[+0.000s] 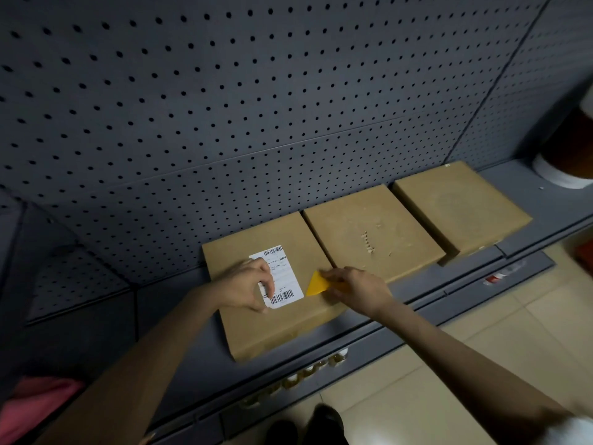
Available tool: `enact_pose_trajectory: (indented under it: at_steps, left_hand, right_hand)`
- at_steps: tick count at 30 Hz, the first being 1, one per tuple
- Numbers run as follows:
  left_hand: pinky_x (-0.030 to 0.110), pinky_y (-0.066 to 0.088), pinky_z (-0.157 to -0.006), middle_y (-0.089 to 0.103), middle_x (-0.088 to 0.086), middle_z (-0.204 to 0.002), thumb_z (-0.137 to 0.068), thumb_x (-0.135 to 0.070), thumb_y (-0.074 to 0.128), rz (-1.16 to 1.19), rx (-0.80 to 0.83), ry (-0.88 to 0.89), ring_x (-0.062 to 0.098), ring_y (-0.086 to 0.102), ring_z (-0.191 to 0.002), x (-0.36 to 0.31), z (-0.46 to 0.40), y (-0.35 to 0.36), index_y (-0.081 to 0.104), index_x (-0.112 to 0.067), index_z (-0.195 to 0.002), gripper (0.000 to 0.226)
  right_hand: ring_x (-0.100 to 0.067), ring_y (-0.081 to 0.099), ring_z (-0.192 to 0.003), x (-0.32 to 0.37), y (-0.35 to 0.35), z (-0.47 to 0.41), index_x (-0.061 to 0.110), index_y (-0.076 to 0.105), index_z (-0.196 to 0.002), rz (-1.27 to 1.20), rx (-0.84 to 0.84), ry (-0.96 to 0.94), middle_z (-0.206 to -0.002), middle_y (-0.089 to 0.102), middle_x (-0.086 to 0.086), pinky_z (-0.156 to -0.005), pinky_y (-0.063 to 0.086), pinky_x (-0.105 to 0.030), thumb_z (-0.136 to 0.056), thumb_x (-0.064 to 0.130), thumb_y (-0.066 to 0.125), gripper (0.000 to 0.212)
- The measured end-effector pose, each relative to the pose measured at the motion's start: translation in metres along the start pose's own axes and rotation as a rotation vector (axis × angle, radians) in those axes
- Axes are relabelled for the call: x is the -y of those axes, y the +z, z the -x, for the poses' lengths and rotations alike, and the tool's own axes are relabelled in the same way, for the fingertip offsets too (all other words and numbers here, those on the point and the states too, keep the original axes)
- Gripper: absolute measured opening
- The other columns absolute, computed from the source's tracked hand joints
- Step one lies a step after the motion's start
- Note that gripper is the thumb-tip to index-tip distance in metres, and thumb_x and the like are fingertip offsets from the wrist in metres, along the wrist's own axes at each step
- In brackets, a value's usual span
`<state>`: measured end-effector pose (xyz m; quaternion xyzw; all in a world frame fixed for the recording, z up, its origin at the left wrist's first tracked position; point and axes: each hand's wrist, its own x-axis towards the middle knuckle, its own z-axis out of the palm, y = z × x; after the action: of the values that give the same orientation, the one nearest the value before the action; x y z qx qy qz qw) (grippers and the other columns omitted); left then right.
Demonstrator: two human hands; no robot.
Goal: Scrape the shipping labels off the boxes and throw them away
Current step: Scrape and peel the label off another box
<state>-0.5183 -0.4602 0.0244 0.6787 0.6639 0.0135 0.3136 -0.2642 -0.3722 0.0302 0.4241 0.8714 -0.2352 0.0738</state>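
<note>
Three flat cardboard boxes lie side by side on a grey shelf (pixel 179 354). The left box (pixel 256 322) carries a white shipping label (pixel 284 274) with barcodes. My left hand (pixel 247 284) rests on the label's left part, fingers curled and pressing down. My right hand (pixel 356 287) grips a yellow plastic scraper (pixel 317 284), whose blade points at the label's right edge. The middle box (pixel 372 232) shows torn paper scraps and no label. The right box (pixel 459 207) has a bare top.
A dark pegboard wall (pixel 256 107) rises behind the shelf. A white and brown container (pixel 568 155) stands at the far right. Small jars (pixel 308 370) sit on a lower shelf. Pink cloth (pixel 35 409) lies bottom left. Beige floor tiles (pixel 449 364) and dark shoes (pixel 324 425) are below.
</note>
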Motion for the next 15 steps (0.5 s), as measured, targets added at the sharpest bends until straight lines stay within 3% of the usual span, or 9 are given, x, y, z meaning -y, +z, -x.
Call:
enact_pose_trajectory:
  at_steps: [4,7,11,13,15]
  left_hand:
    - [0.027,0.032,-0.101,0.048,-0.016,-0.102,-0.069,-0.034,0.074,-0.115,-0.024,0.055,0.002,0.04,-0.102,-0.004,-0.005,-0.004,0.063,-0.038,-0.068,0.011]
    - [0.028,0.037,-0.099,0.049,-0.017,-0.099,-0.073,-0.033,0.069,-0.07,-0.029,0.072,0.003,0.045,-0.101,-0.002,-0.009,-0.005,0.054,-0.042,-0.062,0.021]
    - [0.028,0.04,-0.097,0.05,-0.019,-0.101,-0.067,-0.042,0.07,-0.03,-0.007,0.054,0.005,0.048,-0.106,-0.002,-0.009,-0.008,0.056,-0.042,-0.069,0.014]
    - [0.027,0.034,-0.1,0.045,-0.019,-0.106,-0.06,-0.051,0.072,-0.116,0.038,0.052,0.004,0.042,-0.109,-0.003,-0.007,-0.006,0.058,-0.04,-0.078,0.025]
    - [0.027,0.032,-0.103,0.045,-0.017,-0.104,-0.066,-0.043,0.072,-0.182,-0.011,0.088,0.003,0.042,-0.105,-0.004,-0.006,-0.002,0.061,-0.036,-0.079,0.018]
  right_hand:
    - [-0.021,0.055,-0.118,0.0,0.0,0.0,0.039,0.041,-0.138,0.005,0.006,0.003,-0.13,0.057,0.002,-0.092,0.047,-0.035,-0.092,0.04,0.05,0.046]
    - [-0.022,0.055,-0.118,0.0,-0.001,0.0,0.039,0.041,-0.138,0.017,0.004,0.001,-0.13,0.057,0.002,-0.092,0.047,-0.035,-0.092,0.04,0.051,0.047]
    - [-0.021,0.055,-0.118,0.001,-0.002,0.0,0.039,0.041,-0.138,0.027,0.004,0.001,-0.129,0.057,0.002,-0.091,0.047,-0.035,-0.092,0.041,0.051,0.046]
    - [-0.021,0.055,-0.118,0.001,-0.001,0.0,0.039,0.042,-0.137,0.027,-0.002,0.001,-0.13,0.057,0.003,-0.091,0.047,-0.035,-0.093,0.041,0.05,0.045]
    - [-0.02,0.055,-0.118,0.001,-0.001,0.0,0.039,0.042,-0.137,0.024,-0.003,-0.005,-0.131,0.057,0.003,-0.091,0.048,-0.035,-0.093,0.041,0.05,0.045]
